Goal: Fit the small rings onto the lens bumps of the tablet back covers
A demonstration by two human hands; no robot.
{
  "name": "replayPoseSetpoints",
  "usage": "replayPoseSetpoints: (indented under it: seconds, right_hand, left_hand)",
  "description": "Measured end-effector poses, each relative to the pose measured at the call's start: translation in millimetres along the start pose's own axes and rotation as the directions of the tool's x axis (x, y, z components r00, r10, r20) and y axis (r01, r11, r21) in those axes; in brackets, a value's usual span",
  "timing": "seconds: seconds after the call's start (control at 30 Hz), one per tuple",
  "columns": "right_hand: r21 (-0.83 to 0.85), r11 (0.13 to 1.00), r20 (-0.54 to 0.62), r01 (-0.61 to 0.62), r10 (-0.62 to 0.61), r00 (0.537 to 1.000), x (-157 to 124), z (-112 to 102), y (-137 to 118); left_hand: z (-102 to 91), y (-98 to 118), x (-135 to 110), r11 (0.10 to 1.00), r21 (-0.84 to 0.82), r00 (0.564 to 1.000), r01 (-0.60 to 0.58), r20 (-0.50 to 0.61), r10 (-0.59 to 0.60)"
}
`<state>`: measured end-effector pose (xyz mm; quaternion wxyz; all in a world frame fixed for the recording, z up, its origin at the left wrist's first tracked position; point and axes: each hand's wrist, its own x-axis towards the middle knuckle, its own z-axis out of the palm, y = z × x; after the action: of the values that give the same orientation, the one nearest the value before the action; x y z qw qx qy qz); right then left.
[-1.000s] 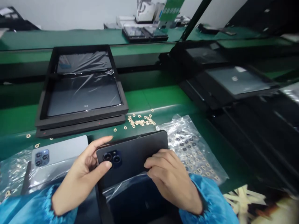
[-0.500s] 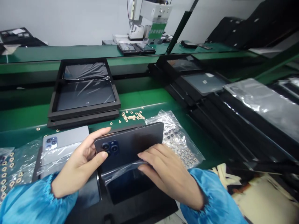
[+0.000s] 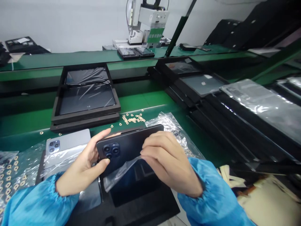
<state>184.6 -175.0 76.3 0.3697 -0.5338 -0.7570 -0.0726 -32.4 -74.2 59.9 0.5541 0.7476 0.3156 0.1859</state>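
My left hand (image 3: 86,166) grips the camera end of a black tablet (image 3: 128,144), thumb beside its lens cluster. The tablet is lifted and tilted over a black foam tray (image 3: 141,201). My right hand (image 3: 166,160) pinches a clear plastic film (image 3: 117,175) that hangs from the tablet's lower edge. A grey tablet (image 3: 68,144) with a camera cluster lies flat to the left, partly under plastic. Both arms wear blue sleeves.
Small gold rings (image 3: 133,118) lie scattered on the green belt (image 3: 145,100). Bags of rings (image 3: 178,131) sit right of the tablet, and another ring bag (image 3: 9,175) is at far left. Stacked black trays (image 3: 86,97) hold wrapped tablets; more stacked trays (image 3: 235,106) fill the right. A machine (image 3: 148,22) stands behind.
My right hand rose from flat on the tablet's back to a pinch on the film, pulling it off the lower edge. The tablet tipped up slightly. My view lifted.
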Motion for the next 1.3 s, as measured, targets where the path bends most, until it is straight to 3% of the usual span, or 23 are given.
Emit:
replayPoseSetpoints:
  seconds: [0.2,0.3,0.47,0.7,0.83,0.9,0.97,1.1,1.2,1.3]
  right_hand:
    - [-0.103,0.995,0.141,-0.004,0.018,0.990,26,-2,5]
    - [-0.078,0.995,0.224,0.058,-0.039,0.974,32,1,12]
    - [0.052,0.999,0.382,0.013,-0.032,0.924,40,7,30]
    - [0.030,0.998,0.413,-0.052,0.035,0.910,48,11,38]
    - [0.059,0.995,0.391,-0.076,0.047,0.919,46,11,40]
    - [0.072,0.994,0.387,-0.086,0.052,0.921,46,12,41]
    - [0.074,0.993,0.400,-0.092,0.055,0.915,48,14,44]
    - [0.051,0.989,0.452,-0.138,0.100,0.886,55,22,53]
    - [0.039,0.980,0.502,-0.193,0.148,0.852,59,31,63]
    - [0.043,0.967,0.529,-0.249,0.190,0.827,59,39,70]
  left_hand:
    - [-3.0,-3,3,0.992,-0.128,1.000,-0.004,0.018,0.006]
    - [-0.5,-4,5,0.985,-0.166,0.998,-0.045,0.035,0.052]
    - [11.5,-7,8,0.984,0.121,0.981,-0.134,-0.121,0.149]
    - [-8.5,-3,10,0.924,0.260,0.951,-0.281,-0.050,0.304]
    - [-17.4,2,14,0.751,0.531,0.876,-0.392,-0.036,0.482]
    - [-18.2,5,20,0.649,0.612,0.837,-0.451,0.038,0.546]
    - [-17.7,9,30,0.622,0.622,0.849,-0.476,0.140,0.510]
    - [-13.1,18,58,0.742,0.581,0.942,-0.335,0.224,0.250]
    - [-8.4,18,78,0.758,0.642,0.990,-0.115,0.137,0.034]
    - [-5.5,9,91,0.736,0.676,0.999,-0.030,0.052,-0.007]
